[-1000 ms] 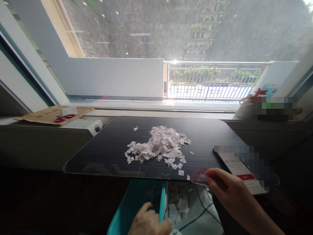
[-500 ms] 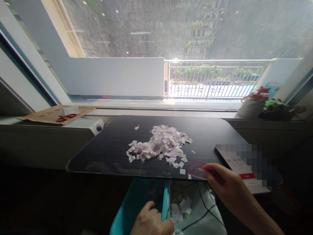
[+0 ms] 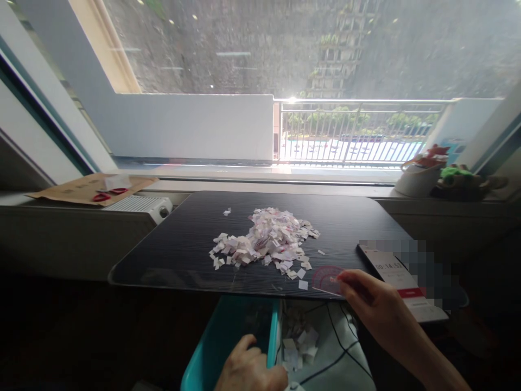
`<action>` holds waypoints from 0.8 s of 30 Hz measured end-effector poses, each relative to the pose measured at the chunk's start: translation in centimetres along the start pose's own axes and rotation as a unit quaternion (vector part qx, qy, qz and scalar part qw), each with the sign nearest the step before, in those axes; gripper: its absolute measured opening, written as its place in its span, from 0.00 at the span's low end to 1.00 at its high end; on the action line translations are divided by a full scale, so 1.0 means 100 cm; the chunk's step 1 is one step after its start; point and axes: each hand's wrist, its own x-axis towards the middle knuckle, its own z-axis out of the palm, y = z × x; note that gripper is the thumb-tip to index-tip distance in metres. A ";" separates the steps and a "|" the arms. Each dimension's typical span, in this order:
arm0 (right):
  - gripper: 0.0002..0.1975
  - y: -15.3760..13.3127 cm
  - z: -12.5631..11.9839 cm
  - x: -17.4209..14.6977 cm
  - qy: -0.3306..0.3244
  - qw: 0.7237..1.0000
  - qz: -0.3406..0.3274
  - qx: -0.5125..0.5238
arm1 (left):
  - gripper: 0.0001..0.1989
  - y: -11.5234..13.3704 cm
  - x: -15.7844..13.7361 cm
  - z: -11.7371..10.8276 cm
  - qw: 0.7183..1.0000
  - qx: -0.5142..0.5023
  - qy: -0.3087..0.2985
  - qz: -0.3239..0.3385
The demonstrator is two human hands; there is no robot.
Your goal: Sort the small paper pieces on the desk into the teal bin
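My right hand [image 3: 368, 301] pinches a clear reddish protractor [image 3: 324, 279] between thumb and fingers. The protractor lies at the front edge of the dark table [image 3: 163, 244], beside one loose white paper square [image 3: 303, 284]. Farther back, a pile of small cut paper pieces [image 3: 272, 233] covers the middle of the tabletop. Below the front edge, a teal bin [image 3: 203, 347] is partly under the table. My left hand [image 3: 250, 366] is closed over the bin's right rim, its fingertips partly hidden.
A phone [image 3: 401, 282] showing a timer lies at the table's right. Paper scraps [image 3: 301, 345] and black cables rest on a pale surface right of the bin. Red-handled scissors [image 3: 101, 196] lie on brown paper at left. A white pot [image 3: 417, 176] stands on the windowsill.
The small paper piece at the table edge by the protractor is no longer visible there. The protractor has shifted slightly left with my right hand. My left hand stays at the bin.
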 end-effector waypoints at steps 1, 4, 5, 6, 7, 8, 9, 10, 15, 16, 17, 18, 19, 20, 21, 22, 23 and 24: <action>0.13 -0.001 0.003 0.002 -0.001 1.000 -0.001 0.006 | 0.26 0.000 0.000 0.000 1.000 -0.001 0.002 0.001; 0.13 -0.004 0.010 0.005 -0.012 1.000 -0.004 0.021 | 0.26 -0.001 0.001 0.002 1.000 0.004 0.016 -0.002; 0.13 -0.005 0.011 0.006 -0.021 1.000 -0.005 0.023 | 0.27 -0.001 0.001 0.002 1.000 0.009 0.013 0.000; 0.13 -0.007 0.012 0.007 -0.033 0.999 -0.005 0.024 | 0.26 -0.001 0.002 0.002 1.000 0.016 0.007 0.004; 0.13 -0.008 0.012 0.007 -0.045 0.999 -0.005 0.025 | 0.26 -0.001 0.004 0.001 1.000 0.023 -0.002 0.009; 0.13 -0.009 0.012 0.008 -0.053 0.998 -0.004 0.025 | 0.25 -0.001 0.006 -0.001 0.999 0.029 -0.010 0.016; 0.13 -0.010 0.012 0.008 -0.055 0.998 -0.002 0.024 | 0.24 -0.001 0.008 -0.004 0.999 0.030 -0.016 0.022; 0.13 -0.010 0.011 0.009 -0.053 0.998 0.002 0.024 | 0.23 -0.001 0.010 -0.008 0.999 0.026 -0.024 0.026; 0.14 -0.002 0.009 0.017 -0.042 0.999 0.017 0.019 | 0.16 -0.002 0.019 -0.031 0.997 -0.012 -0.069 0.019; 0.15 0.001 0.009 0.020 -0.033 0.999 0.024 0.013 | 0.16 -0.002 0.019 -0.033 0.998 -0.018 -0.065 0.018; 0.16 0.004 0.008 0.022 -0.020 0.999 0.034 0.001 | 0.16 -0.002 0.019 -0.034 0.998 -0.022 -0.061 0.017; 0.17 0.008 0.007 0.024 -0.005 0.999 0.046 -0.018 | 0.16 -0.002 0.019 -0.034 0.998 -0.025 -0.060 0.014; 0.19 0.011 0.007 0.026 0.007 0.997 0.057 -0.046 | 0.16 -0.002 0.019 -0.034 0.998 -0.027 -0.061 0.011; 0.20 0.013 0.005 0.028 0.015 0.995 0.065 -0.080 | 0.15 -0.002 0.019 -0.034 0.997 -0.029 -0.064 0.007; 0.21 0.015 0.004 0.029 0.023 0.990 0.066 -0.119 | 0.15 -0.001 0.019 -0.034 0.997 -0.030 -0.069 0.003; 0.21 0.016 0.003 0.029 0.033 0.985 0.059 -0.157 | 0.15 -0.001 0.019 -0.033 0.997 -0.032 -0.071 0.001; 0.21 0.016 0.003 0.029 0.047 0.979 0.043 -0.193 | 0.15 -0.001 0.019 -0.033 0.997 -0.034 -0.072 0.000; 0.21 0.015 0.002 0.029 0.061 0.973 0.021 -0.221 | 0.15 -0.001 0.018 -0.034 0.997 -0.035 -0.075 -0.001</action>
